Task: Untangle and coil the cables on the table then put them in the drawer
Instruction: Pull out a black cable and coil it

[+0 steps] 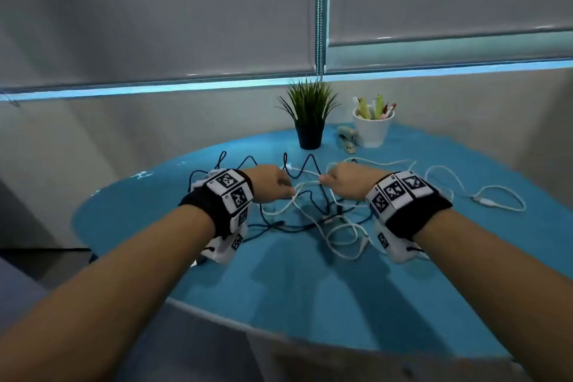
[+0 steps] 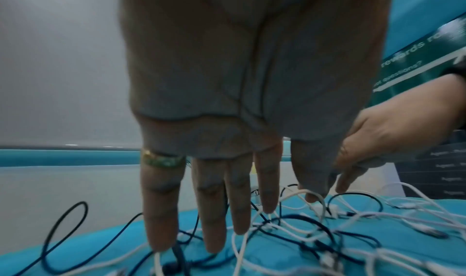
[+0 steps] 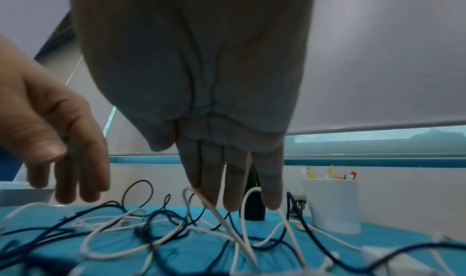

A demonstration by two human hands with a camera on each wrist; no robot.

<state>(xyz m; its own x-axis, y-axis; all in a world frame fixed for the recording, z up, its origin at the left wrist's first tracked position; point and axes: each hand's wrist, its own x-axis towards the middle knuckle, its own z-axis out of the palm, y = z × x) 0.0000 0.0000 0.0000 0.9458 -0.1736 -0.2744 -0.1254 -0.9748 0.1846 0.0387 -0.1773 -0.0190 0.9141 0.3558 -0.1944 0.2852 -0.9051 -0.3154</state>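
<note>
A tangle of white cables (image 1: 341, 228) and dark blue cables (image 1: 297, 172) lies on the blue round table (image 1: 310, 304). Both hands hover over it, palms down. My left hand (image 1: 274, 184) hangs with straight fingers (image 2: 214, 210) just above the strands, holding nothing. My right hand (image 1: 344, 178) also has straight fingers (image 3: 232, 190). A raised white cable (image 3: 221, 220) leans against its index fingertip, and the thumb stays apart from it. No drawer is in view.
A potted plant (image 1: 310, 121), a white cup of pens (image 1: 372, 129) and a small stapler (image 1: 348, 139) stand at the table's far side. One white cable with an inline switch (image 1: 483, 200) trails off to the right. A wall and blinds lie behind.
</note>
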